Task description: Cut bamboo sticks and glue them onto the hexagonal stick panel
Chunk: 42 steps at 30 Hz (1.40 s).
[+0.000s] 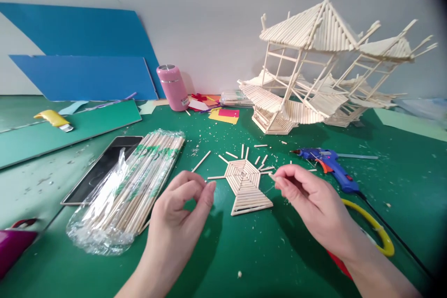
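Observation:
A flat web-shaped panel of wooden sticks (pixel 243 173) lies in front of me, an octagon of nested rings with a slatted trapezoid joined at its near side. Short stick pieces (pixel 242 151) fan out around its far and side edges. My right hand (pixel 307 200), right of the panel, pinches the end of a short wooden stick (pixel 271 176) between thumb and forefinger. To the panel's left, my left hand (pixel 183 216) is raised with thumb and forefinger tips together; whether anything tiny is between them is hidden. A loose stick (pixel 201 161) lies just beyond it.
Left stands a plastic bag of sticks (pixel 139 186) partly over a black tray (pixel 101 167). A blue glue gun (pixel 328 163) with its cord lies right, near a yellow ring-shaped handle (pixel 382 235). Behind are a pink flask (pixel 172 88) and a stick pavilion model (pixel 310 32).

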### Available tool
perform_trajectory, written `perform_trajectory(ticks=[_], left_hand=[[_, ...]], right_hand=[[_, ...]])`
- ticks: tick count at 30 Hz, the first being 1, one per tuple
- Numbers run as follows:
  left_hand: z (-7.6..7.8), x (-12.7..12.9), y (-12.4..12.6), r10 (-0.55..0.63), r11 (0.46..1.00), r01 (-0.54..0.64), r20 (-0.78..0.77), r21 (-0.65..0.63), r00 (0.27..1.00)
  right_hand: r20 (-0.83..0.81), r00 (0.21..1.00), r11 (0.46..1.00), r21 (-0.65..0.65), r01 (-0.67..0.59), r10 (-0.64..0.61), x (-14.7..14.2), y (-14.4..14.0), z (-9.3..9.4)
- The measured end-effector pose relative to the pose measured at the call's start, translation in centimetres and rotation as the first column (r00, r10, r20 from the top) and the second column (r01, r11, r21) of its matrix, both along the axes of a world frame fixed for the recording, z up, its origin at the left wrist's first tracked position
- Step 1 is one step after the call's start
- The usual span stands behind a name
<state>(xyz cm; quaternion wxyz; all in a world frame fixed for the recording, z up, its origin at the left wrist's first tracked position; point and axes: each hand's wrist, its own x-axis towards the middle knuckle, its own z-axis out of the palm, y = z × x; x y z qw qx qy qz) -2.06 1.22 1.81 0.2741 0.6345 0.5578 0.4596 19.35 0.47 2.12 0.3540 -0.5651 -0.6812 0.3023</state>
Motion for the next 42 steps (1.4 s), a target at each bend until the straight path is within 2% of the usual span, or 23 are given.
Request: perform_trajectory(ticks=[2,4,7,9,16,23,28,33,37,40,42], left_hand=[[0.4,-0.3,-0.1,-0.031,0.999,0.036,-0.130,0.038,0.991],[0.3,0.0,-0.2,-0.194,0.981,0.194,-0.172,-0.017,0.966],[-0.2,0.7,-0.3,-0.479,0.874,0.457,-0.134,-0.165,0.868],[-0.7,1.1,-0.3,-0.534,0.836,0.505,-0.107,-0.215,0.838],[-1.8,0.9,0.0,-0.496,0.826,0.497,0.074,-0.266,0.865],[-2.1,0.4,0.0,-0.479,0.865,0.483,0.066,-0.135,0.875],[-2.0,0.4,0.0,-0.486,0.868,0.493,0.102,-0.056,0.868],[-2.1,0.5,-0.3,-0.423,0.873,0.468,0.265,-0.138,0.866],[-2.3,0.6,-0.5,-0.328,0.822,0.502,0.497,-0.269,0.803],[-2.6,0.6,-0.7,-0.228,0.794,0.536,0.679,-0.285,0.698],[-2.7,0.7,-0.9,-0.180,0.784,0.550,0.744,-0.286,0.643]], right_hand=[[0.023,0.996,0.995,-0.032,-0.091,0.092,-0.2,-0.1,-0.1],[0.027,0.983,0.983,-0.039,-0.182,0.183,-0.7,-0.2,-0.3],[-0.007,0.967,0.966,-0.043,-0.255,0.255,-1.5,-0.4,-0.6],[-0.042,0.964,0.962,-0.065,-0.265,0.263,-1.7,-0.5,-0.7],[-0.114,0.950,0.947,-0.105,-0.303,0.291,-2.2,-0.3,-0.8],[0.006,0.966,0.966,-0.017,-0.258,0.259,-1.9,-0.3,-1.2],[0.056,0.967,0.967,0.040,-0.250,0.248,-1.9,-0.3,-1.3],[0.030,0.977,0.972,0.091,-0.215,0.213,-2.2,-0.6,-1.4],[-0.040,0.972,0.960,0.172,-0.222,0.232,-3.1,-1.0,-1.4],[0.007,0.983,0.935,0.306,-0.178,0.185,-3.9,-1.3,-1.6],[0.063,0.987,0.908,0.387,-0.163,0.150,-4.3,-1.4,-1.7]])
